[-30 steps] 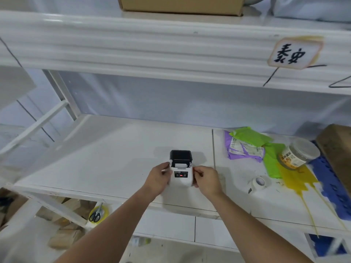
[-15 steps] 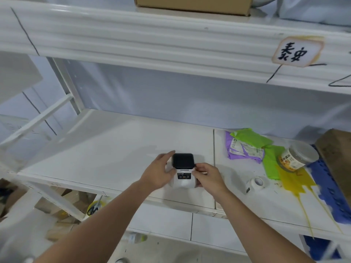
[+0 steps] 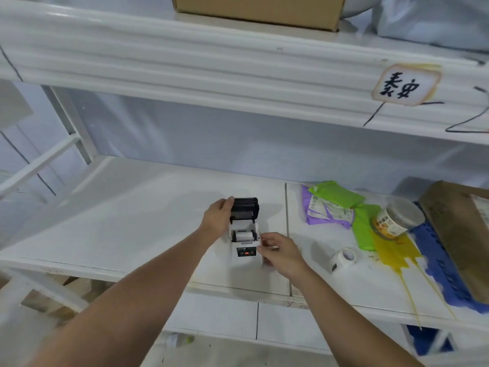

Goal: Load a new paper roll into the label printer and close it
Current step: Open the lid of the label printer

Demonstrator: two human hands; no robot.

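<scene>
A small white label printer point(image 3: 246, 251) stands on the white shelf point(image 3: 132, 221), its black lid point(image 3: 244, 209) swung up and back. Inside the open bay lies a white paper roll point(image 3: 243, 235). My left hand point(image 3: 218, 218) grips the left edge of the raised lid, thumb on top. My right hand point(image 3: 280, 252) holds the printer's right side near the red-lit control panel. Another white label roll point(image 3: 342, 259) lies on the shelf to the right of the printer, apart from both hands.
Right of the printer lie purple and green mailer bags point(image 3: 336, 207), a tipped jar point(image 3: 397, 219), a yellow spill point(image 3: 394, 250), a blue tray point(image 3: 444, 266) and a brown box point(image 3: 460, 234). An upper shelf beam point(image 3: 238, 83) hangs overhead with a cardboard box point(image 3: 256, 10) on it.
The lid, lying lower half a second ago, now stands fully up and the roll bay shows. My left hand moved up onto the lid; my right hand stayed on the printer's side.
</scene>
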